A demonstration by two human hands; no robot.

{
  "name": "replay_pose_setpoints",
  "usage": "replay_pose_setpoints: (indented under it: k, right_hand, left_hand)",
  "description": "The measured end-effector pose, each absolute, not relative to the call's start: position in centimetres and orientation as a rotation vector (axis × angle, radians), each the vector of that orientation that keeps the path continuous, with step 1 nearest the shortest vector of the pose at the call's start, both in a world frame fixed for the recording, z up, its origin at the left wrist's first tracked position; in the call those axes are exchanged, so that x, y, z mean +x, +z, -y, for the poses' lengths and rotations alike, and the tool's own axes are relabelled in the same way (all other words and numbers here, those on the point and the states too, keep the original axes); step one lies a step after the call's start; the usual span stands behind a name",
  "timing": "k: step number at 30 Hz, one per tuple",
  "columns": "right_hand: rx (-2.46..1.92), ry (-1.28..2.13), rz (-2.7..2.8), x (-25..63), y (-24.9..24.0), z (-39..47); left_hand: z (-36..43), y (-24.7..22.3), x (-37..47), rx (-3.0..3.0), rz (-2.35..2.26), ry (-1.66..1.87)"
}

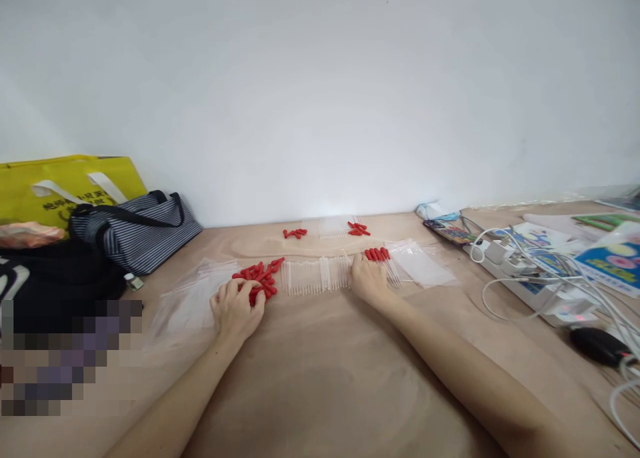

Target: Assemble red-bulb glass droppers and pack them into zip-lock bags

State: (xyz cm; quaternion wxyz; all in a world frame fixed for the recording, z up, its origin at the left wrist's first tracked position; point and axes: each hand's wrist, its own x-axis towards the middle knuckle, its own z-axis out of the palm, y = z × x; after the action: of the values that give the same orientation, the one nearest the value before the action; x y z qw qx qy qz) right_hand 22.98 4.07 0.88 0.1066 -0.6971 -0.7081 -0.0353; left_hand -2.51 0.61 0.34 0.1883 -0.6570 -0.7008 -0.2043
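Note:
My left hand (pixel 237 308) rests on a heap of red dropper bulbs (pixel 260 273), its fingers curled round one at the near edge of the heap. Between the two hands, thin clear tubes (pixel 310 277) lie side by side in a row. At the right end of that row my right hand (pixel 369 279) has its fingers pinched together on a tube, mostly hidden by the hand. Just beyond it are several droppers with red bulbs on their tubes (pixel 379 254), lying side by side.
Clear plastic bags (pixel 187 298) lie left of the heap, and another clear bag (pixel 423 265) lies at right. More red bulbs (pixel 295 233) and red-ended droppers (pixel 359 229) are near the wall. A striped bag (pixel 145 231) stands at left; a power strip (pixel 530 285) with cables is at right.

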Motion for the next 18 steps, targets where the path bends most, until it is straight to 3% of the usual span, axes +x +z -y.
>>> replay_pose_setpoints:
  k: [4, 9, 13, 18]
  right_hand:
    - [-1.697, -0.153, 2.238, 23.0, 0.1, -3.3]
    - [-1.319, 0.047, 2.265, 23.5, -1.7, -2.3]
    - [-1.139, 0.217, 2.249, 23.7, -2.5, -1.5]
    - [-1.034, 0.324, 2.247, 23.6, -2.4, -0.1]
  left_hand:
    - [-0.7, 0.1, -2.8, -1.853, 1.926, -0.609]
    - [-0.8, -0.2, -2.8, -1.858, 1.771, -0.873]
    - [-0.1, -0.4, -0.9, -2.239, 1.534, -1.066]
    - [1.1, -0.9, 2.3, -2.586, 1.457, -1.025]
